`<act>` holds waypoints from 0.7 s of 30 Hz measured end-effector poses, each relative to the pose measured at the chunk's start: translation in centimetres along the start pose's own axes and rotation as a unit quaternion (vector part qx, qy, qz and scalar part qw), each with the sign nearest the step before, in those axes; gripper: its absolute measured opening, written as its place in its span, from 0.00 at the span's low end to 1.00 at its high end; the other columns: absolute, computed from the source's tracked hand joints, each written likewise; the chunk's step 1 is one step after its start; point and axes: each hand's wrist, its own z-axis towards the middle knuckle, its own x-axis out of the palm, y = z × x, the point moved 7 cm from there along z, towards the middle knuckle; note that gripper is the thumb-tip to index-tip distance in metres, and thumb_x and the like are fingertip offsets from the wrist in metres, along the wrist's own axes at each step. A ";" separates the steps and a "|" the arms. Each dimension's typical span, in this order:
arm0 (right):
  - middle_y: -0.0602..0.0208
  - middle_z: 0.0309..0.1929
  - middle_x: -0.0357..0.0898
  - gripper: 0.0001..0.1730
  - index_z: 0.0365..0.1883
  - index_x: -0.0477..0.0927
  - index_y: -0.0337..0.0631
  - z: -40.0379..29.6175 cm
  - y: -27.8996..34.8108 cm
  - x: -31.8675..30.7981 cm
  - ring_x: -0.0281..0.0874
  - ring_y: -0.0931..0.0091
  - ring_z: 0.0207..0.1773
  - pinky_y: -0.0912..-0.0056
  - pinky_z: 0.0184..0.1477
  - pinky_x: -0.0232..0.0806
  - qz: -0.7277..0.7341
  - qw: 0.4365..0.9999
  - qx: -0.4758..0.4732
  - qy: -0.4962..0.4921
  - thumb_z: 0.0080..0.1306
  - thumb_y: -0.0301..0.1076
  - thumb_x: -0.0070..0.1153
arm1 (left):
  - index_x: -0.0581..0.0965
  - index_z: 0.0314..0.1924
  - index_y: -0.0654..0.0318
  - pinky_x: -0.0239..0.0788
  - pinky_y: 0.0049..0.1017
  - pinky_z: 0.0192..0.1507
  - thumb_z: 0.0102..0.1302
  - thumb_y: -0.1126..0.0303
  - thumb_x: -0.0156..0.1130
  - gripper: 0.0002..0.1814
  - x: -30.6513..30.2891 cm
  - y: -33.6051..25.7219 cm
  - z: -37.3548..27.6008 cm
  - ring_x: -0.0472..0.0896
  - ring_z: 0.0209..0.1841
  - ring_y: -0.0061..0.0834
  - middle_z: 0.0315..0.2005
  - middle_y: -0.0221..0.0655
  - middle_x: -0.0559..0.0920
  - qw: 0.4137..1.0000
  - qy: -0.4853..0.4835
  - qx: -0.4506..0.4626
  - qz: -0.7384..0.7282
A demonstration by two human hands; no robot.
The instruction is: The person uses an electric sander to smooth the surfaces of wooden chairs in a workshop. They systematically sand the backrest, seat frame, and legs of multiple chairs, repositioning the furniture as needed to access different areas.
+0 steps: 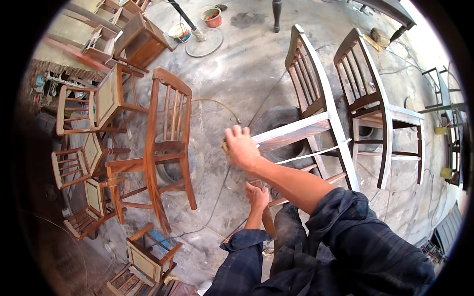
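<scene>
A wooden slat-back chair stands right before me, its edges whitish in the light. My right hand reaches over the end of its seat rail, fingers curled around a small brownish object that is mostly hidden. Lower down, my left hand is wrapped against the top of the chair's near front leg. A thin white strip or cord runs from the chair's back post toward my right forearm.
Rubber tyres lie beneath the chairs. A reddish-brown chair stands left, a dark chair right. Several chairs with pale seat panels crowd the far left. Hoses and cables cross the concrete floor. Buckets stand at the back.
</scene>
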 end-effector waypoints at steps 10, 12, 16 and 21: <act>0.48 0.55 0.70 0.25 0.55 0.69 0.40 -2.2 -7.3 -4.4 0.72 0.49 0.58 0.46 0.52 0.77 -0.025 1.000 -0.007 0.005 0.68 0.41 0.64 | 0.44 0.80 0.65 0.54 0.56 0.75 0.65 0.59 0.70 0.55 0.0 0.5 0.4 0.58 0.76 0.60 0.76 0.58 0.55 0.999 -0.006 0.038 -0.007; 0.45 0.52 0.71 0.23 0.54 0.70 0.37 -3.2 -11.8 -7.0 0.72 0.49 0.54 0.43 0.50 0.74 -0.047 0.997 0.017 -0.051 0.73 0.47 0.58 | 0.43 0.79 0.64 0.54 0.58 0.74 0.66 0.59 0.70 0.55 0.2 -0.8 -0.2 0.58 0.77 0.60 0.77 0.57 0.54 1.000 0.006 0.015 0.001; 0.43 0.55 0.70 0.33 0.57 0.67 0.32 -4.4 -19.5 -12.0 0.75 0.50 0.57 0.46 0.55 0.77 -0.034 0.980 0.184 -0.067 0.66 0.47 0.68 | 0.43 0.79 0.61 0.53 0.61 0.73 0.67 0.59 0.69 0.53 0.2 -0.3 0.0 0.56 0.77 0.60 0.77 0.55 0.53 1.000 -0.003 0.010 0.014; 0.41 0.57 0.72 0.41 0.59 0.67 0.37 -5.7 -28.7 -15.6 0.75 0.42 0.58 0.42 0.56 0.74 -0.079 0.946 0.273 -0.158 0.58 0.52 0.73 | 0.42 0.79 0.61 0.53 0.60 0.74 0.67 0.59 0.69 0.54 -0.1 -0.3 -0.2 0.54 0.79 0.59 0.78 0.55 0.50 1.000 0.014 -0.007 0.021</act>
